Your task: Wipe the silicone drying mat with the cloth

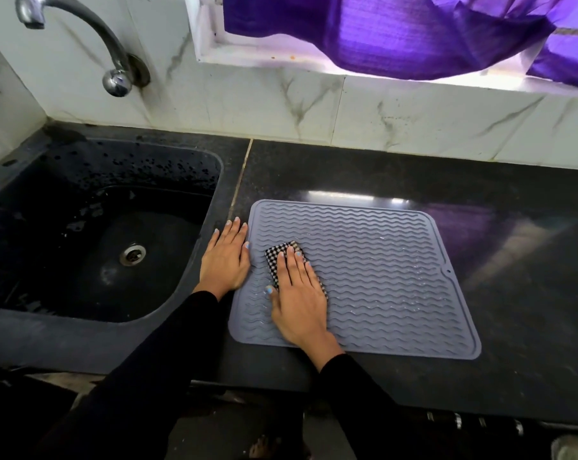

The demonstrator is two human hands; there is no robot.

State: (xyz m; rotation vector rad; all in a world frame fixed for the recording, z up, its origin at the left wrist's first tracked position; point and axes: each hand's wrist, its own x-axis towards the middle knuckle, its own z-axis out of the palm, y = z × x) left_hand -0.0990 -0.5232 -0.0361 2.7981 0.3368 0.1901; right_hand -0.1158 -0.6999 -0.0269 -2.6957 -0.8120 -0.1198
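A grey silicone drying mat (380, 270) with wavy ridges lies flat on the black counter (480, 180). Its surface looks wet in places. A folded black-and-white checked cloth (276, 257) rests on the mat's left part. My right hand (297, 293) lies flat on the cloth and presses it against the mat; the hand hides most of the cloth. My left hand (226, 257) is spread flat on the counter at the mat's left edge, with the thumb touching that edge.
A black sink (48, 293) with a metal drain (133, 254) sits left of the mat. A chrome tap (111, 61) juts from the marble-tiled wall above it. A purple curtain (397, 31) hangs at the window behind. The counter's front edge runs just below my wrists.
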